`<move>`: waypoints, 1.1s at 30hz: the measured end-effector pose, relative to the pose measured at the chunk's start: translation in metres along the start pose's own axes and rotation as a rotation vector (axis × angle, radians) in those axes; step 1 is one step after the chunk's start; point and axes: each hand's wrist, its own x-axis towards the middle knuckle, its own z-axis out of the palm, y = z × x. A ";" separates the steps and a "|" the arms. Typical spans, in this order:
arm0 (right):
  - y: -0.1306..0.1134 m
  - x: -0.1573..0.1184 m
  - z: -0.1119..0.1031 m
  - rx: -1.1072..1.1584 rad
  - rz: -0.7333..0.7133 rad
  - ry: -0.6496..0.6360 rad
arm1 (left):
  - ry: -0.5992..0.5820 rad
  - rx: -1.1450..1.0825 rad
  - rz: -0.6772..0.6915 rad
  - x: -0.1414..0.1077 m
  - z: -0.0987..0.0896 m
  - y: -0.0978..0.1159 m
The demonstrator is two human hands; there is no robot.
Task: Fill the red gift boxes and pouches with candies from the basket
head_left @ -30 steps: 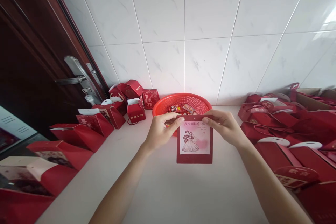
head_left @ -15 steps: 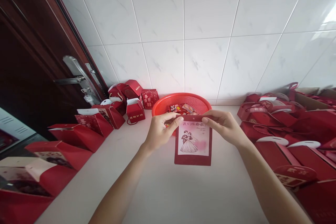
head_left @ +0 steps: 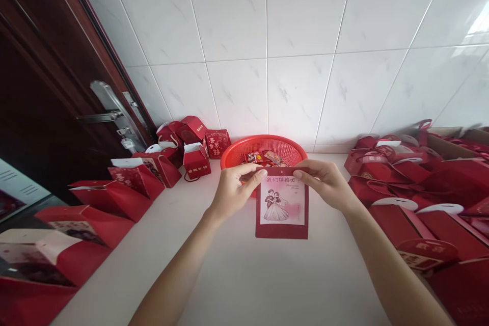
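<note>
A dark red flat packet (head_left: pixel 281 204) hangs upright above the white table, its front showing a drawn couple in wedding clothes under a line of writing. My left hand (head_left: pixel 236 188) pinches its top left corner between thumb and fingers. At the top right corner, my right hand (head_left: pixel 324 181) grips it the same way. Behind the packet stands a red plastic basket (head_left: pixel 237 150) with small wrapped items (head_left: pixel 273 158) in it; its front is partly hidden by my hands and the packet.
Red gift boxes (head_left: pixel 122 198) line the table's left edge, with more (head_left: pixel 196 160) near the tiled wall. Many red boxes and bags (head_left: pixel 397 224) crowd the right side. A dark door with a metal handle (head_left: pixel 114 112) is at the left.
Both hands hold the packet much as before. Its lower edge has shifted very slightly up and to the right.
</note>
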 end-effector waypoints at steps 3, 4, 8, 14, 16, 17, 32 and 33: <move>-0.001 0.000 0.000 -0.010 -0.002 0.007 | -0.021 -0.004 -0.021 0.001 -0.001 0.000; -0.001 -0.001 0.000 -0.011 0.000 0.009 | -0.025 -0.001 -0.024 0.001 -0.001 0.000; -0.002 -0.001 -0.002 -0.023 0.018 0.030 | -0.021 0.002 -0.024 0.001 -0.001 -0.002; 0.000 -0.001 -0.003 -0.048 0.029 0.059 | -0.005 0.024 -0.005 0.000 -0.002 -0.004; 0.000 -0.001 -0.003 -0.054 0.033 0.060 | -0.011 0.040 0.006 0.000 -0.001 -0.004; 0.000 -0.001 -0.003 -0.055 0.034 0.059 | -0.013 0.046 0.009 0.000 -0.001 -0.005; 0.002 0.000 -0.003 -0.042 0.052 0.025 | 0.045 0.072 0.033 0.000 0.004 -0.007; 0.002 0.000 -0.004 -0.064 0.046 0.033 | 0.064 0.079 0.042 0.000 0.005 -0.008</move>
